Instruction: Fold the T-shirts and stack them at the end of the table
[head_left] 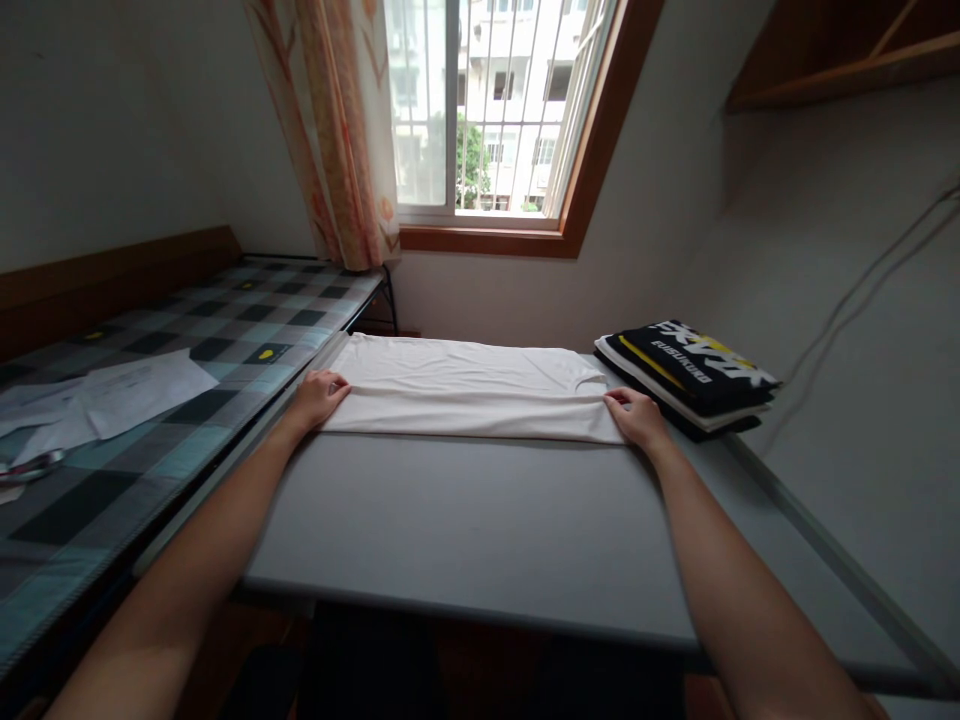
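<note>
A white T-shirt (472, 370) lies sideways on the grey table (480, 520), its neckline at the right end. The near side of the shirt is folded over in a long strip. My left hand (319, 397) pinches the strip's edge at the left end. At the right end, close to the neckline, my right hand (636, 412) pinches the same edge between thumb and fingers. Both hands rest low, at the level of the tabletop.
A stack of folded shirts (686, 370), a black printed one on top, sits at the table's right back. Left of the table is a bed with a checked mattress (300, 315) and loose papers (120, 395). A window (502, 110) and a curtain (341, 130) are behind.
</note>
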